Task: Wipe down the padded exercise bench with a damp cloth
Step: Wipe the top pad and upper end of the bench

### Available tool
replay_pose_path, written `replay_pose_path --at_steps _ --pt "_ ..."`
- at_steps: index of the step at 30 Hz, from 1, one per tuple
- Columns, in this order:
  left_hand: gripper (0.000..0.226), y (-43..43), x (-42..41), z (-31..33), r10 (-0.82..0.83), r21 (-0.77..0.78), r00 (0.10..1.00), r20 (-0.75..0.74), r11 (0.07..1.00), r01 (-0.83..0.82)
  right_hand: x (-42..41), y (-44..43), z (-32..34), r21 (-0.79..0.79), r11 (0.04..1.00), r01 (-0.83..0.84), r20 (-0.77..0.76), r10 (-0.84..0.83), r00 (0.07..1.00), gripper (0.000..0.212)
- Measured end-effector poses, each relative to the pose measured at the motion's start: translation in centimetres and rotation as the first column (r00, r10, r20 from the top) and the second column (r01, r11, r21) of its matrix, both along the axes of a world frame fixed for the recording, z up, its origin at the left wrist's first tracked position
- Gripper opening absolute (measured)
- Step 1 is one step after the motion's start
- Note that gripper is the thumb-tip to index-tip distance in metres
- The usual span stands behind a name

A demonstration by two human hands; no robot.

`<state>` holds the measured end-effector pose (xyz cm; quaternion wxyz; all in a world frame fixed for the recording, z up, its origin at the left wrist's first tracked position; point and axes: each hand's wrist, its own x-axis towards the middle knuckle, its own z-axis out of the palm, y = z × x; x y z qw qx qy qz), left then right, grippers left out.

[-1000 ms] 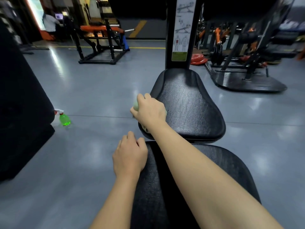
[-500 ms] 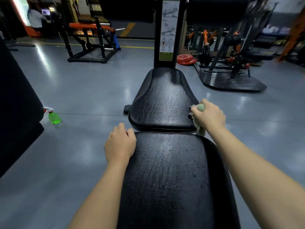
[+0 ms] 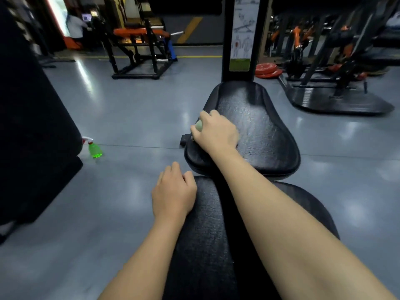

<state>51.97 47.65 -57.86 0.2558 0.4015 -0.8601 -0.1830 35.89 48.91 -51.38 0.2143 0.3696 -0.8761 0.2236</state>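
At the centre of the head view, the right hand (image 3: pixel 216 132) is clamped on a pale green cloth (image 3: pixel 198 126), fingers curled round the wad, pressing it on the 9 o'clock edge of the bench's far pad (image 3: pixel 264 131); the forearm crosses the near pad (image 3: pixel 212 224) diagonally from 5 o'clock; most of the cloth is hidden under the palm, so only a small bulge shows by the knuckles; a faint sheen lies on the far pad just right of the hand, probably damp; at 7 o'clock the left hand (image 3: pixel 173 191) rests on the near pad's left corner, fingers bent over the edge, though whether they truly grip it I cannot tell; a small black knob (image 3: pixel 184 139) sits just beside the cloth, below the pad's rim; on the floor at 9 o'clock stands a green spray bottle (image 3: pixel 94 149), well apart from the bench; the upright post (image 3: pixel 238 40) rises at 12 o'clock behind the far pad. The risk from here: a stroke carried past the rim could snag the cloth on that knob or drop the hand off the edge; wiping with a bunched wad may leave strips untouched; the near pad looks not yet done.
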Motion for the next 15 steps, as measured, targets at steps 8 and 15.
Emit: replay_pose_path --at_steps 8,15 --pt "0.025 -0.1 0.1 0.3 0.015 0.036 0.999 0.034 0.999 -0.017 -0.8 -1.1 -0.4 0.06 0.979 -0.195 -0.152 0.202 0.967 0.027" --pt "0.023 0.5 0.5 0.8 0.013 0.03 1.0 0.0 0.999 -0.013 -4.7 10.7 -1.8 -0.176 0.981 0.084 -0.027 -0.09 0.996 0.034"
